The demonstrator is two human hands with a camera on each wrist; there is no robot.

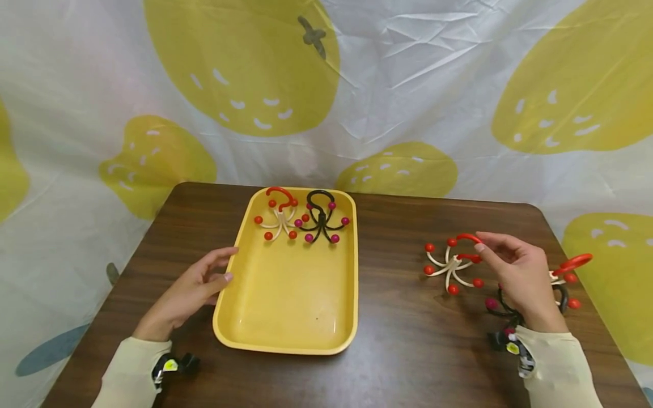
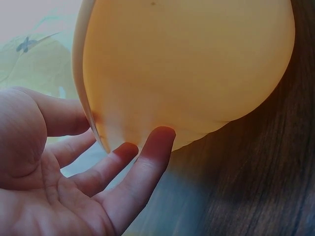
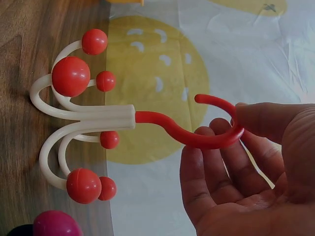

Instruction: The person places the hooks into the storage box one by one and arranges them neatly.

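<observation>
Hanger held by its top, white-armed, is at the right part of the wooden table; whether its lowest curves touch the wood I cannot tell. The table looks smooth, so the yellow tray could slide or turn if bumped. The left hand is unclenched, its fingers against the tray's left wall and its thumb at the rim; too hard a push there might shift the tray rightward. The right hand pinches the held hanger between thumb and fingers, by its top curve alone. Around the right wrist are a dark hanger, partly hidden, and a red-topped hanger, close enough that a low sweep of the arm could drag them. At the tray's far end, a pale hanger and a black hanger crowd together; another pressed among them could tangle. The red hook is slim, so the load might swivel or slip from a loose pinch. Smallest, the red balls jut outward and could knock the rim.
</observation>
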